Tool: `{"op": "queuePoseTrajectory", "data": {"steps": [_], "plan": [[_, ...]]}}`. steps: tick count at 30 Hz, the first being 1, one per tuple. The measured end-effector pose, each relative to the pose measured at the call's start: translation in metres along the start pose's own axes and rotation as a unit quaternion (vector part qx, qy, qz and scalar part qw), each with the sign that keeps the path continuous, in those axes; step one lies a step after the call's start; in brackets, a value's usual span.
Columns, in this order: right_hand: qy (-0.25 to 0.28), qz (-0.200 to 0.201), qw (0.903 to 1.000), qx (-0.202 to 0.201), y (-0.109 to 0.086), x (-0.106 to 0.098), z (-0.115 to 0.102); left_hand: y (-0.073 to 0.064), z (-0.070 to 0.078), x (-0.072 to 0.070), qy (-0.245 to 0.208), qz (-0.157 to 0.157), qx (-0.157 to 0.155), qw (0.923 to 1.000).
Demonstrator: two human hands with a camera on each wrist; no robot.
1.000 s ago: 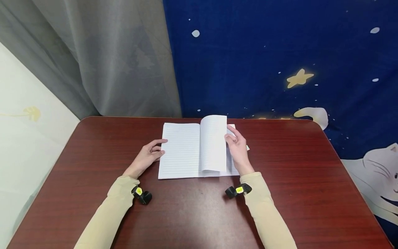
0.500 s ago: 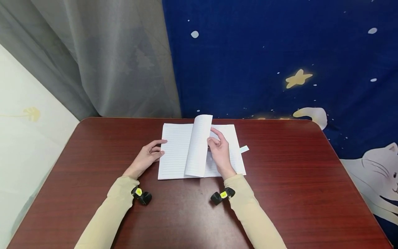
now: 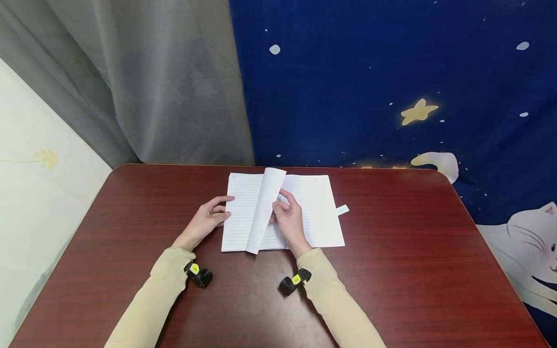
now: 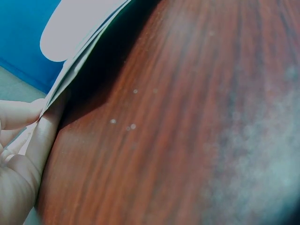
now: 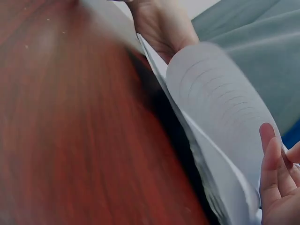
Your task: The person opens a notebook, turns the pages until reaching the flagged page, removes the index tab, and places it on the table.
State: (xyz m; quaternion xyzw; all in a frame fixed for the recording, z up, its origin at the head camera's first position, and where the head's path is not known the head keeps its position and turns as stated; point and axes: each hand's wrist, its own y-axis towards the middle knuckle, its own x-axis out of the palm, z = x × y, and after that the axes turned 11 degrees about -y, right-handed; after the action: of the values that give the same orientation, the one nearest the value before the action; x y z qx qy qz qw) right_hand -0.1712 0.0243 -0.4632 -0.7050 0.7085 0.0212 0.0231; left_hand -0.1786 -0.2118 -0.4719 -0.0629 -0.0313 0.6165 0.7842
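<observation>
A lined notebook (image 3: pixel 323 217) lies open on the dark red-brown table, a pale tab (image 3: pixel 342 210) jutting from its right edge. Its left edge is pinched by my left hand (image 3: pixel 202 220); the left wrist view shows the thumb and fingers on both sides of the paper edge. A raised page (image 3: pixel 264 212) curls over the left half, leaning left. Near the middle of the notebook, my right hand (image 3: pixel 290 220) pinches this page by its free edge. The curled page (image 5: pixel 215 89) also fills much of the right wrist view, with fingertips at its edge.
The table (image 3: pixel 417 270) spreads around the notebook, its far edge just behind it. A grey curtain (image 3: pixel 174 87) and a blue cloth with stars (image 3: pixel 339 82) hang behind. Each sleeve carries a black wrist camera (image 3: pixel 287 286).
My right hand has carried the page from the right side across to the left half, uncovering the right page and the tab. The left hand has kept its place.
</observation>
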Motion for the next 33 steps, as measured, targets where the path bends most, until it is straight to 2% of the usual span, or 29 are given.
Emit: {"op": "queuePoseTrajectory", "data": {"steps": [5,13,21,26,28,33], "plan": [[-0.014,-0.022,0.9996,-0.014,-0.002,0.010,0.000,0.000,0.000,0.000,0.005,0.002,0.000,1.0000],[-0.033,-0.044,0.9980,-0.031,-0.015,0.016,-0.025,0.001,-0.001,0.000,0.003,0.010,-0.011,0.9999],[-0.028,-0.084,0.9951,-0.045,-0.015,0.015,-0.022,0.002,-0.001,0.002,-0.029,0.020,-0.016,0.9992],[-0.029,-0.084,0.9951,-0.042,-0.006,0.016,0.000,0.003,0.000,0.003,-0.048,0.025,-0.023,0.9983],[-0.027,-0.082,0.9954,-0.040,-0.003,0.017,0.008,0.003,0.000,0.003,-0.041,0.026,-0.022,0.9986],[-0.032,-0.082,0.9955,-0.037,-0.006,0.014,0.009,0.002,-0.001,0.002,-0.006,0.023,-0.020,0.9995]]}}
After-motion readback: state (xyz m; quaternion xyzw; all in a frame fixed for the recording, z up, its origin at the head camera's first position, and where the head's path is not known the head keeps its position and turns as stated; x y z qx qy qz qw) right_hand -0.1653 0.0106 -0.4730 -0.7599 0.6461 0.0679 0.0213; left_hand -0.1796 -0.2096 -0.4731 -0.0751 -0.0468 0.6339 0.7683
